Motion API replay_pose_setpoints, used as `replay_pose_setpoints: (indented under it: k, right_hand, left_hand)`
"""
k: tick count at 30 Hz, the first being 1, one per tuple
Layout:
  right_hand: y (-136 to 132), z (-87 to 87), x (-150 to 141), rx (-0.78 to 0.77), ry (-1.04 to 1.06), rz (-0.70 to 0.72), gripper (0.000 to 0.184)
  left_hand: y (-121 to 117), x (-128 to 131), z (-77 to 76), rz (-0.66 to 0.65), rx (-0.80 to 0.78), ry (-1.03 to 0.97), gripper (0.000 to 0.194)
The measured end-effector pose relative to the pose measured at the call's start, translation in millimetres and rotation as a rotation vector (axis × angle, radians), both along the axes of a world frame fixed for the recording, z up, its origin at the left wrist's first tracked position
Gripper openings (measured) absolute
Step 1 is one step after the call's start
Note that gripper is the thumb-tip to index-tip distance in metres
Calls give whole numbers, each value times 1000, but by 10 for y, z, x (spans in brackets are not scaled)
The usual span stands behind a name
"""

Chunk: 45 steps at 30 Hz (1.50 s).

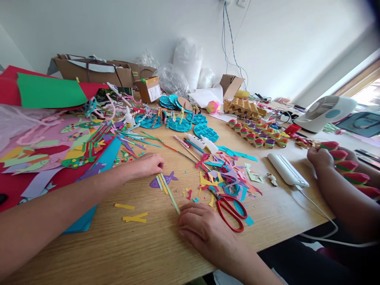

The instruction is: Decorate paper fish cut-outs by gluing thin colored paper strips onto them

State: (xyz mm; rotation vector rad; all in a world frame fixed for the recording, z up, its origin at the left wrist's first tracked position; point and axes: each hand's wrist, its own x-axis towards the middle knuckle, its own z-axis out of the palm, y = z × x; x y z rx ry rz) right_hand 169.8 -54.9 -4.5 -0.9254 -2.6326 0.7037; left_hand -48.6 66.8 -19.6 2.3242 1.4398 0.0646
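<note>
My left hand point(151, 164) is closed, its fingertips pressed on the upper ends of narrow paper strips over a purple paper fish point(164, 180). A yellow strip point(164, 184) and a longer pale green strip point(172, 198) run down from those fingers across the fish. My right hand point(204, 227) rests on the table with its fingers bent together at the lower end of the pale green strip; its fingertips are partly hidden. Loose yellow strips point(135, 218) lie left of the hands. Red-handled scissors point(230, 209) lie beside my right hand, blades among paper scraps.
Coloured paper scraps point(228, 174) cover the middle. Glue bottles point(196, 140), blue discs point(179, 123) and painted egg trays point(255, 132) stand behind. At right are a white power bank point(287, 170) with a cable and another person's hand point(320, 160) holding a painted tray.
</note>
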Motion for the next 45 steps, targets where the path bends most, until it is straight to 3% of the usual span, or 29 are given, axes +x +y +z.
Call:
replay_pose_setpoints:
  k: [3,7,11,14,17,21,27,45]
  right_hand:
    - [19,99,35,-121,103,-37,13]
    - [175,193,74,-155,126,-228,12]
    - [457,222,44,-160,51,-313,15]
    - [659,218,-66,-217,-14,-282,17]
    - [800,212,-230,-217,-118,-246,18]
    - [903,201,-429,-159,-222,-190,19]
    - [973,144,-576,-96,-314,-150,22]
    - [1056,63,-681,-49,-392,-101,25]
  left_hand:
    - [18,-26,53,-21,-24,14,14]
    - [-6,-70,187,-14,10,15,18]
    - [-298,-28,268,-22,108,20,23]
    - [-673,68,180,-162,188,57,27]
    - [-1010,160,13,-216,334,67,29]
    - [-1241,224,-177,-300,531,157,38]
    - [-1275,219,-317,-331,576,148,37]
    - [-1291,252,-309,-314,514,162,33]
